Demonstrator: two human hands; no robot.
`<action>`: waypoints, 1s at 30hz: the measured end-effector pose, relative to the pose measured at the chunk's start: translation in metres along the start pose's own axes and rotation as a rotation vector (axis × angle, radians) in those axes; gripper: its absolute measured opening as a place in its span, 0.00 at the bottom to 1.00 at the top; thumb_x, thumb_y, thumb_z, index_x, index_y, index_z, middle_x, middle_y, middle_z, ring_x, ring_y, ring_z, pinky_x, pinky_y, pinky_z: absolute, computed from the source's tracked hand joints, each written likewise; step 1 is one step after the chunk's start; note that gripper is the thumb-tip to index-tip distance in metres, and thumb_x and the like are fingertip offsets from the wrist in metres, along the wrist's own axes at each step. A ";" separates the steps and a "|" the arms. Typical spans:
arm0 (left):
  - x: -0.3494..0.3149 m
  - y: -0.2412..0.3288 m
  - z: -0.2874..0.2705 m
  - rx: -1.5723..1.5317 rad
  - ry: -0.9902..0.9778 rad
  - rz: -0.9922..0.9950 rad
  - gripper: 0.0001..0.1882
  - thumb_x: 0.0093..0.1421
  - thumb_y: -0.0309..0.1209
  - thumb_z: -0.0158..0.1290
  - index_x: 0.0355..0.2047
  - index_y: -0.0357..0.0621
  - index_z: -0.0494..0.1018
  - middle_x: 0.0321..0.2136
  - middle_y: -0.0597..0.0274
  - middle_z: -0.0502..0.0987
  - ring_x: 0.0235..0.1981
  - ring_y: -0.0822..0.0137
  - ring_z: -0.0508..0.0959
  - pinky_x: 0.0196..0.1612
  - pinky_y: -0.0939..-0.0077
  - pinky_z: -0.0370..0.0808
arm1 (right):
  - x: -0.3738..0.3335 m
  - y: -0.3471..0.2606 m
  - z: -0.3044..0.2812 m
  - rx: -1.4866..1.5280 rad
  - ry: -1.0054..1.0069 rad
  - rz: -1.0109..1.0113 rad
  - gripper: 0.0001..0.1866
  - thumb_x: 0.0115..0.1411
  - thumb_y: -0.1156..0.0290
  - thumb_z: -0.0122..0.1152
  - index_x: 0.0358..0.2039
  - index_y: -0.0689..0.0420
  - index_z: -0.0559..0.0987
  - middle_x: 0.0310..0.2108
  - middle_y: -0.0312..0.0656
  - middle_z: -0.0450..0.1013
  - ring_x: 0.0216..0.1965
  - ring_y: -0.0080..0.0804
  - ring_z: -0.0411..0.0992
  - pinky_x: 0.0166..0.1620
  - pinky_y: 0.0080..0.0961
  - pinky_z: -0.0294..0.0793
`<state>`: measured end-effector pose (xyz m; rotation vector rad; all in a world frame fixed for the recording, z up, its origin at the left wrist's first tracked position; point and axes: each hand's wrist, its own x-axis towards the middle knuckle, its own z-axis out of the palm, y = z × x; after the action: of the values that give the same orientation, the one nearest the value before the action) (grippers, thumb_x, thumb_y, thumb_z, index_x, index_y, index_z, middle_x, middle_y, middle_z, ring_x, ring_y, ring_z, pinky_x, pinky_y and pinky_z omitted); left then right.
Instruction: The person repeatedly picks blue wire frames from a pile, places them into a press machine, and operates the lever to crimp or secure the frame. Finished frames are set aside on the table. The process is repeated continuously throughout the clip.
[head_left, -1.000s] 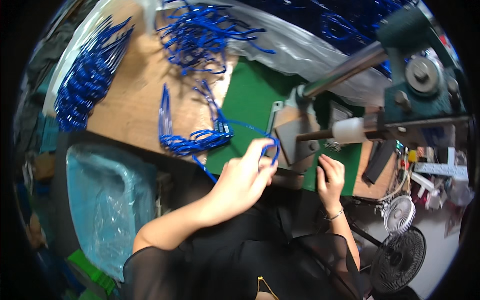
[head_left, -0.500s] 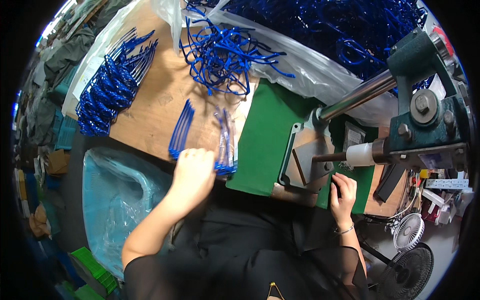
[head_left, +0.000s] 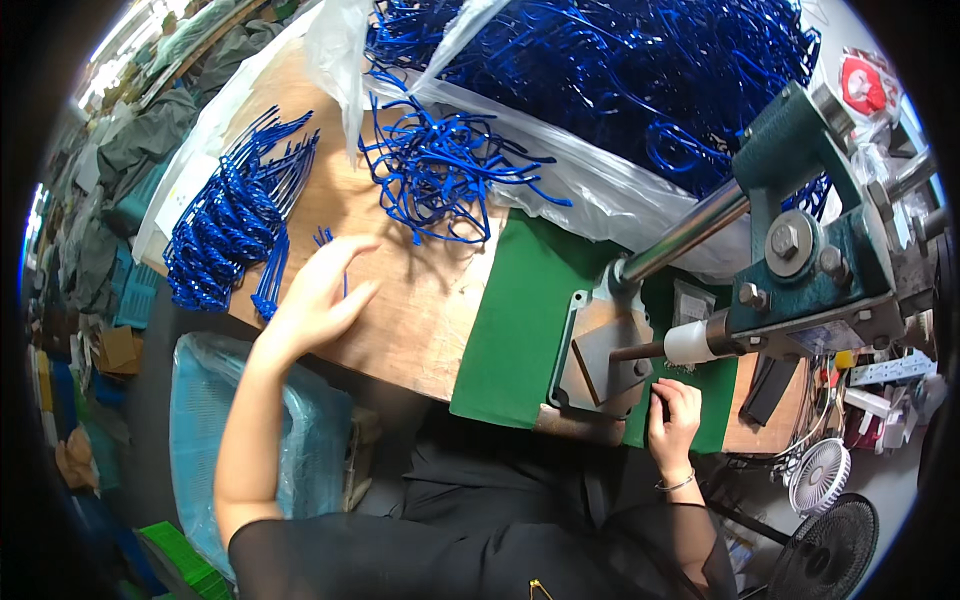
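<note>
My left hand [head_left: 318, 295] hovers at or just over the wooden tabletop, fingers stretched and thumb apart. A few blue cords [head_left: 325, 238] show past its fingers, partly hidden beneath it. Close to its left lies a small folded bunch of blue cords [head_left: 270, 278], beside a large stack of looped blue cords [head_left: 222, 235]. Curled on the green mat, my right hand [head_left: 676, 418] rests at the right of the press's metal base plate [head_left: 568, 385]. Its fingers are bent in; whatever they may hold is hidden.
A dark green hand press [head_left: 800, 285] stands at the right, its ram over the base. Loose blue cords [head_left: 440, 170] lie tangled at the table's back, before a plastic-lined heap of blue cords [head_left: 590, 80]. A light-blue basket [head_left: 200, 430] sits below the left edge.
My left hand has carried the blue cords leftward, set them by the large stack, and opened. My right hand has stayed beside the press. The view has shifted slightly.
</note>
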<state>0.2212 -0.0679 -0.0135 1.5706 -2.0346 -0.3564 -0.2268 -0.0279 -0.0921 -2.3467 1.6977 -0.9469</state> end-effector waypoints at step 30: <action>0.177 0.068 0.003 -0.896 0.213 -0.288 0.26 0.49 0.17 0.46 0.51 0.29 0.60 0.28 0.51 0.73 0.21 0.66 0.76 0.28 0.77 0.77 | -0.008 0.003 0.001 -0.021 -0.023 -0.061 0.08 0.49 0.81 0.55 0.32 0.61 0.75 0.36 0.45 0.71 0.39 0.42 0.67 0.43 0.33 0.66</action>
<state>0.1337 -0.2168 0.0633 1.2266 -1.1920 -0.9953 -0.2304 -0.0225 -0.0975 -2.4261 1.6439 -0.9127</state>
